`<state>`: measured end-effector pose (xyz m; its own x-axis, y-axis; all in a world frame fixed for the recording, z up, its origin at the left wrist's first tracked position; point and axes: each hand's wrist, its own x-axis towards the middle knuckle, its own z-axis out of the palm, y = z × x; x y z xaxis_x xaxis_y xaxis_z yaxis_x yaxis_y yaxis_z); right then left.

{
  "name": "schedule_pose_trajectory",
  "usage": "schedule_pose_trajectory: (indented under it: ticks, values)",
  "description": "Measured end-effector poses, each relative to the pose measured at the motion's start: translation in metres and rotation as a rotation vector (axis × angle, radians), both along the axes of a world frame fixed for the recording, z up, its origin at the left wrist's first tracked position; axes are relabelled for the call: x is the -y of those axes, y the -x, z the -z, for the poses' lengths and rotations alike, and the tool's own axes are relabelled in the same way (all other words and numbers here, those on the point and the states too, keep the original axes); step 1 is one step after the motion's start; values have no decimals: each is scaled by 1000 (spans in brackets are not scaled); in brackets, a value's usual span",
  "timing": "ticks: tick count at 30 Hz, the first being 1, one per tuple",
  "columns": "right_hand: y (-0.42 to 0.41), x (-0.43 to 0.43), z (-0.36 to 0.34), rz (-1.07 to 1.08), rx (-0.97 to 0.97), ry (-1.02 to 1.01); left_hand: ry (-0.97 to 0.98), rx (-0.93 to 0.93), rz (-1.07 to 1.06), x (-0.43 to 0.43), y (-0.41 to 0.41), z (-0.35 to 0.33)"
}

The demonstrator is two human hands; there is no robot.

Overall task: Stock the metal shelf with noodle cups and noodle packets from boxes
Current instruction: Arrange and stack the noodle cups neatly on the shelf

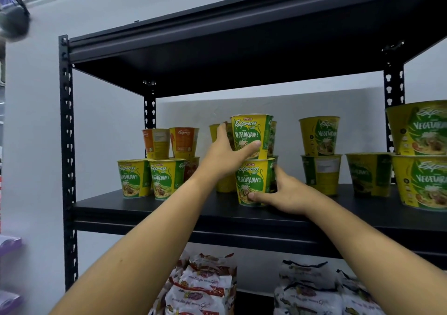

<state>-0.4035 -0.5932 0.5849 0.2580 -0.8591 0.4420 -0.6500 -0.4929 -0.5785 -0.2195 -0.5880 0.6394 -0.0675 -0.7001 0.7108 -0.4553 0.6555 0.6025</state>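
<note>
On the metal shelf (154, 208), left hand (229, 152) grips the upper noodle cup (251, 135) — right hand (287, 193) clasps the lower cup (254, 181), probably steadying the stack.

We note the metal shelf (145, 208), centre frame: matt black, smooth boards. The noodle cups (251, 135): glossy printed sleeves. The noodle packets (203, 288), lower centre: crinkled shiny plastic film. The wall (104, 121), left: matt pale paint.

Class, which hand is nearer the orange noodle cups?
Left. The left hand grips the top green cup right of the orange cups; the right hand holds the cup beneath, farther right.
</note>
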Motion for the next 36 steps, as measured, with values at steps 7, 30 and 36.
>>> schedule_pose_trajectory:
  ticks: [7, 30, 36]
  values:
    - [-2, -7, -2, 48, -88, 44, -222, 34, 130, 6, -20, 41]
    - [135, -103, 6, 194, -607, -168, -312, 4, 317, -16, 95, 50]
    - [166, -115, 12, 195, -662, -109, -307, -8, 326, -26, 132, 52]
